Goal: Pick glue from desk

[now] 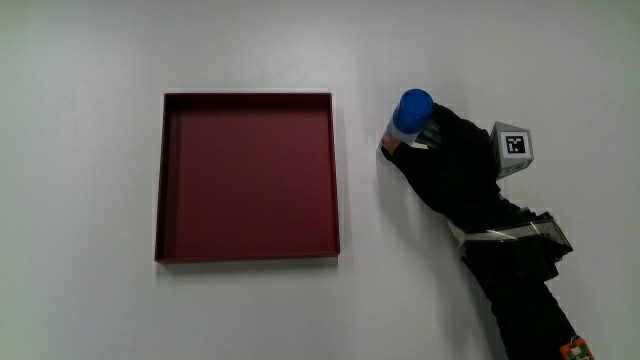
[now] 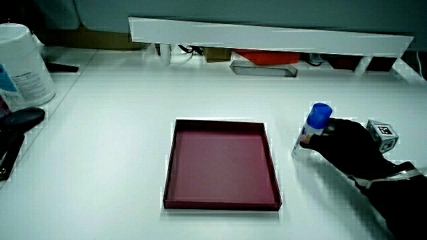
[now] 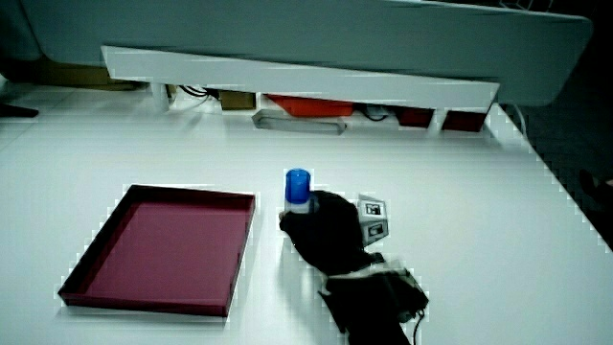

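A glue stick (image 1: 409, 117) with a blue cap and white body stands upright on the white desk beside the dark red tray (image 1: 160, 180). The gloved hand (image 1: 440, 160) is wrapped around the stick's body, fingers curled on it; the blue cap pokes out above the glove. The glue stick (image 2: 313, 127) shows in both side views, upright with the hand (image 2: 343, 143) closed on its lower part. In a side view the glue stick (image 3: 298, 188) rises above the hand (image 3: 321, 230), and its base looks still on the desk. The patterned cube (image 1: 512, 148) sits on the hand's back.
The shallow red tray (image 2: 173, 167) holds nothing. A low white partition (image 2: 267, 33) runs along the table's edge farthest from the person. A white tub (image 2: 20, 67) and a black object (image 2: 17, 127) stand at the desk's edge, away from the tray.
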